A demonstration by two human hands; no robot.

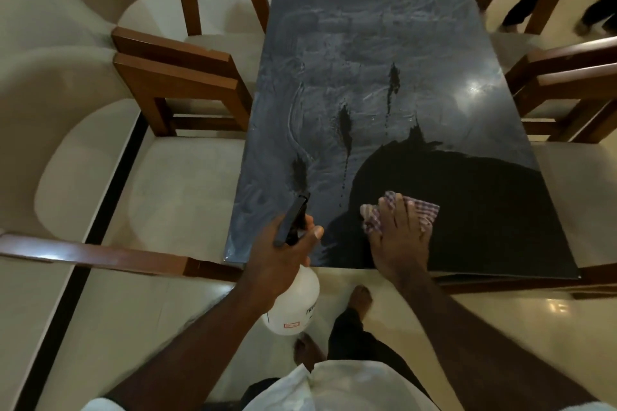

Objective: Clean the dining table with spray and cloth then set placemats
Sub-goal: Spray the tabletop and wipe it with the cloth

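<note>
A dark glossy dining table point(384, 43) fills the middle of the head view, hazy with smears except for a black wiped patch at the near right. My left hand point(283, 253) grips the neck of a white spray bottle point(293, 304) with a black trigger head, held over the table's near edge. My right hand point(399, 237) lies flat, fingers spread, pressing a red-and-white checked cloth point(420, 213) onto the wiped patch. Dark wet streaks point(345, 127) run across the hazy part. No placemats are in view.
Wooden chairs with cream seats stand on both sides: two on the left point(180, 77) and two on the right point(567, 83). My bare feet point(360, 300) are on the pale tiled floor at the near end. Another person's legs point(597, 10) show at the far right.
</note>
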